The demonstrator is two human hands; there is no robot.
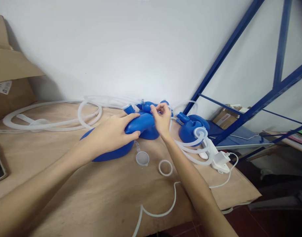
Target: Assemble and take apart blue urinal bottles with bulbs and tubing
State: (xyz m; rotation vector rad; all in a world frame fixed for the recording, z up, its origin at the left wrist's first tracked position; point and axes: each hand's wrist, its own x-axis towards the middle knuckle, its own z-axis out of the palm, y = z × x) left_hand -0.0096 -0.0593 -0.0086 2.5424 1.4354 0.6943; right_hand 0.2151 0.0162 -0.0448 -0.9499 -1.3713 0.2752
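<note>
The left hand [114, 132] is gripping a blue bottle [141, 122], which is sitting on the table [101, 197] behind a clear cap [142, 158]; the right hand [162, 119] is pinching thumb and finger beside it, whether around anything one cannot tell

The wooden tabletop [106, 194] bears blue vessels [113, 154], pale tubing [52, 126], a cap [142, 158] and a ring [160, 168].
</note>
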